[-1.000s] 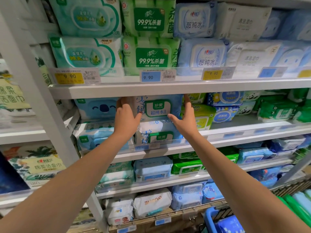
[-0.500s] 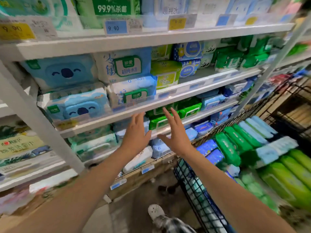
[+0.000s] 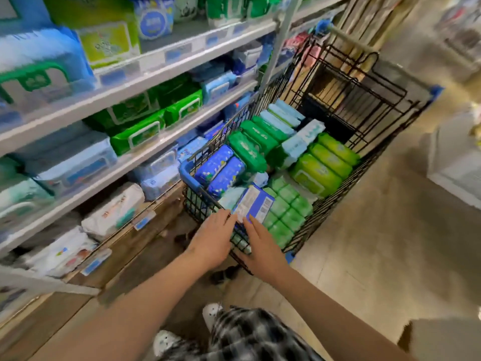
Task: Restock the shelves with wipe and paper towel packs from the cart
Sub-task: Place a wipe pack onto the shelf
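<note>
**Both grips over the near end of the cart.** The left grip and the right grip are both open, with fingers straight and nothing held. They lie side by side, just apart, above the near wire rim of the cart.

Directly ahead of the fingertips a blue-and-white pack stands tilted on the other stock. The picture is too blurred to tell whether either grip touches it.

Ahead and left of the left grip, against the cart's blue corner guard, lie two dark blue packs. Beyond them is a row of dark green packs, then pale blue packs.

Ahead and right of the right grip, small mint-green packs fill the near corner. Large lime-green packs sit further on.

Left of the left grip, the shelves run close along the cart's side, their edges lined with price tags. White packs sit on the lowest level.

Right of the right grip is bare floor. Below the grips, a patterned shoe stands on it.
</note>
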